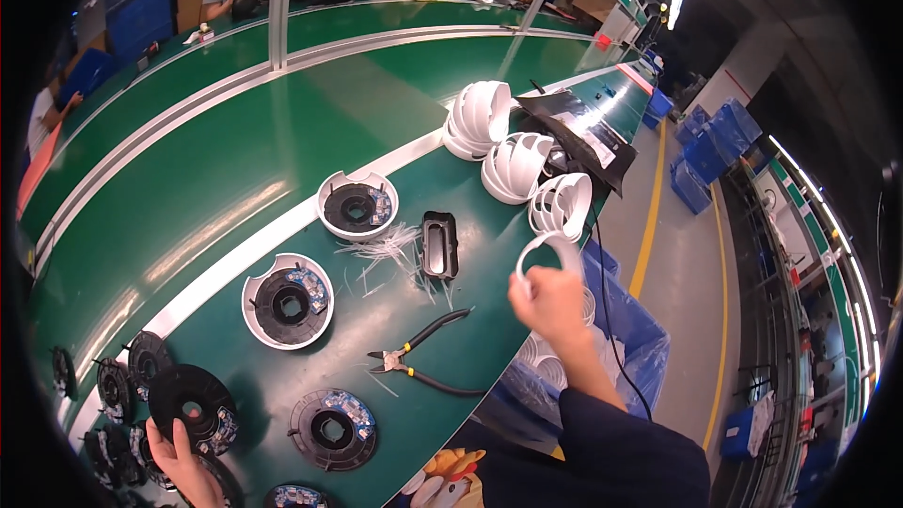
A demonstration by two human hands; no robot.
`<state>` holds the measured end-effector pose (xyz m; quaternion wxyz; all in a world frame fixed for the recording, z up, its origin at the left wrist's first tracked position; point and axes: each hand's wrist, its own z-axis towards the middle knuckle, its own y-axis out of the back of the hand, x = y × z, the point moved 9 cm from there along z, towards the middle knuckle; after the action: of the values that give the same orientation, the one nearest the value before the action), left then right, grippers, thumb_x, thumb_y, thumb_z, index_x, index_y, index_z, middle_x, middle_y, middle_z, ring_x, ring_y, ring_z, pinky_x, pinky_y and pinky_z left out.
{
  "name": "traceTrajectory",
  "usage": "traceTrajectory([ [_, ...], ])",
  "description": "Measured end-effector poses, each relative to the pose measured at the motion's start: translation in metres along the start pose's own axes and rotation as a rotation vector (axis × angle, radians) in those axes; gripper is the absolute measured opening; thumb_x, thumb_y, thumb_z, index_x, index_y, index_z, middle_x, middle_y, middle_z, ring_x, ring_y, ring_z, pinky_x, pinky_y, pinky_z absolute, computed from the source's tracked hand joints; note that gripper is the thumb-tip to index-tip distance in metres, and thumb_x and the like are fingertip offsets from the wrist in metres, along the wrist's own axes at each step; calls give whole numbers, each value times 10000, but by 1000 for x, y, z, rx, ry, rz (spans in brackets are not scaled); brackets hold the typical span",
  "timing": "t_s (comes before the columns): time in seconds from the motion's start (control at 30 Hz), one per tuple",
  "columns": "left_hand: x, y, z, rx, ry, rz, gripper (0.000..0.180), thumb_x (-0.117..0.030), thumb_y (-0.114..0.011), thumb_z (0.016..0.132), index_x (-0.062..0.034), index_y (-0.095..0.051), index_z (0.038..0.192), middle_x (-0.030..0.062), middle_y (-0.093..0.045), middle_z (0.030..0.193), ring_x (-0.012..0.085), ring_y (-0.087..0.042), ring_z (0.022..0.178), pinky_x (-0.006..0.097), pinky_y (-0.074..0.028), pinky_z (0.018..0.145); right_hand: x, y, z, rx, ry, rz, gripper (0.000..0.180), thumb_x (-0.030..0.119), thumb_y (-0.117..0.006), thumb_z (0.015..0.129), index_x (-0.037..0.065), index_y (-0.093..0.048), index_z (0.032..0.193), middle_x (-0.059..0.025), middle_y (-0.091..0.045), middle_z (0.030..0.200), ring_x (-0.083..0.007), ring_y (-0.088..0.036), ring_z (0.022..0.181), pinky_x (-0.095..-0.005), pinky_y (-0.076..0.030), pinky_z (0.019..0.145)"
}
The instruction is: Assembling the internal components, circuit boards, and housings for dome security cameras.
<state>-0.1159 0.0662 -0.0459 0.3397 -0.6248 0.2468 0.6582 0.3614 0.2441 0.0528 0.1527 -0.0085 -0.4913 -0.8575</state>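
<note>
My left hand (183,464), at the lower left, grips a black disc (175,393) with a round centre hole and a small blue circuit board on its edge. My right hand (553,306) is closed on a white plastic ring (562,246), held up by the table's right edge. Between the hands lie diagonal cutters (409,356) with black and yellow handles. Two white round housings, one nearer (324,322) and one farther (327,221), each contain a black disc with a board. Another black disc (307,429) lies flat near the front.
Several black discs (113,386) crowd the left edge. Thin white strips (384,246) lie beside a black oblong holder (439,246). White rings stand in nested stacks (480,119) along the right edge. A lined blue bin (642,329) sits below. People sit across the green conveyor (310,122).
</note>
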Motion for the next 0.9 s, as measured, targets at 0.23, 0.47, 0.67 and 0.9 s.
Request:
traceTrajectory([
  [0.23,-10,-28,-5,-86,39,-163,284,-3,-540,769,16,-455,1039,101,-546,962,179,-548,838,268,-421,763,-29,-82,-20,284,-147,22,320,346,-656,663,53,-602,547,-119,-540,487,-277,-541,471,-355,-427,471],
  [0.47,-9,-27,-4,-43,62,-192,258,5,-520,791,26,-472,1044,86,-555,999,150,-534,890,262,-419,791,-34,-32,-2,268,15,127,957,408,-795,421,24,-389,1197,-198,-338,1263,-353,-302,1177,-415,-268,968],
  [0.67,-10,-41,-2,-5,75,-369,306,37,-515,775,24,-425,1067,105,-535,1033,156,-527,934,271,-417,824,-61,-73,-24,657,16,269,1189,367,-837,302,40,-264,1291,-219,-217,1339,-350,-198,1247,-404,-219,1004],
  [0.9,-16,-35,-11,-48,112,-571,298,-41,-440,842,10,-392,1131,103,-524,1060,165,-529,959,295,-437,818,-43,-69,-23,651,52,191,1192,292,-832,283,21,-253,1290,-201,-260,1316,-332,-261,1216,-380,-247,992],
])
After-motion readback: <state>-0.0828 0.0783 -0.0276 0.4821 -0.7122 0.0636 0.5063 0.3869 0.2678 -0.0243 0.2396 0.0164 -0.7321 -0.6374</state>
